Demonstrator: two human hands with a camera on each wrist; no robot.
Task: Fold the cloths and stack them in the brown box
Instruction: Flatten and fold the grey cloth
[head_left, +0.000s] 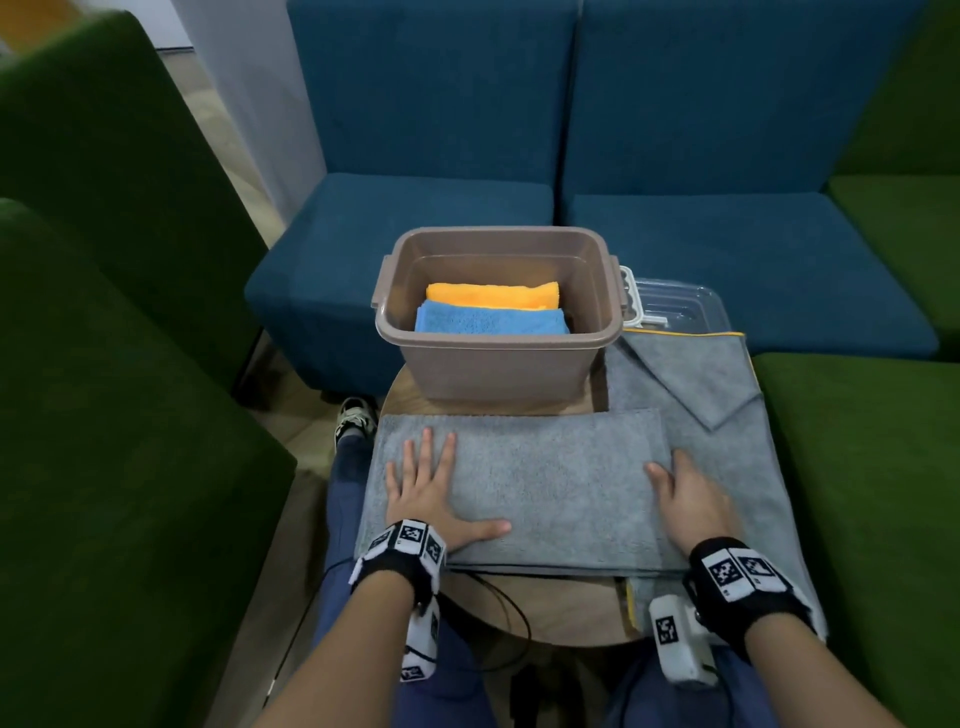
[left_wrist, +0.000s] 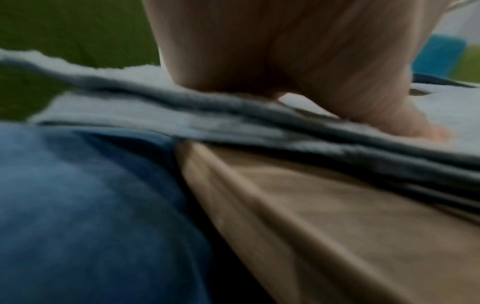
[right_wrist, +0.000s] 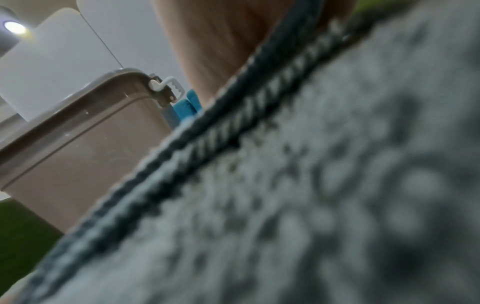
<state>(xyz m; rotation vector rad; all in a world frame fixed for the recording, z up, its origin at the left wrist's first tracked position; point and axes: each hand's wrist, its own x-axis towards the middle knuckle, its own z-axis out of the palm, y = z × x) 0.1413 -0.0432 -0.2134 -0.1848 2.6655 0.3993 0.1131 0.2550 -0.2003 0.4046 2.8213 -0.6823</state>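
Left hand (head_left: 434, 493) lies flat, fingers spread, on the soft grey folded cloth (head_left: 540, 483); right hand (head_left: 685, 499) grips its R edge. Brown plastic box (head_left: 498, 358) sits just behind w/ two cloths in. Layers may slip if lifted unevenly.

Both forearms reach forward from the bottom of the head view, each wrist wrapped in a black band with black-and-white marker tiles. The left hand (head_left: 431, 491) lies palm down, its fingers (head_left: 427, 452) straight and slightly spread, pointing away from the body, the thumb stretched out to the right; the left wrist view shows the heel of the palm and the thumb pressed flat on a surface. The right hand (head_left: 685, 501) also lies palm down, turned a little leftward, its fingers mostly hidden from the head camera, so its grip cannot be read.
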